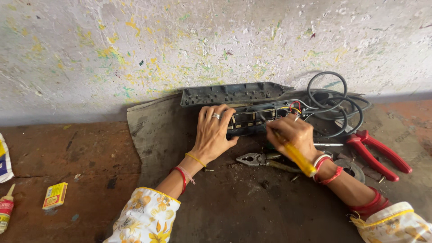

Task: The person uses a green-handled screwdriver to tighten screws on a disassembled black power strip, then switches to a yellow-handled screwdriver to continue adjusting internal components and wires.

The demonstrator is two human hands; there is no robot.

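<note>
Two hands work over an opened power strip (252, 118) that lies on a dark sheet (157, 135) close against the wall (180, 45). The left hand (215, 132) rests palm down on the strip's left end, its fingers (222, 112) spread over the near edge and pressing the body rather than closing round it; a ring shows on one finger. The right hand (292, 132) is clenched round a yellow-handled screwdriver (294, 155), whose tip reaches into the strip's open interior just beyond the fingertips, near the red and yellow wires (294, 107). The strip's detached cover (231, 93) leans against the wall just behind it, and its black cable (335, 103) coils to the right. Below the right hand lie grey pliers (256, 159), and red-handled cutters (378, 155) lie further right. The surface (67, 153) is worn reddish-brown and scuffed; at its left edge sit a small yellow box (55, 195) and a glue tube (5, 209). The wall is whitish, rough, and flecked with yellow and green paint.
</note>
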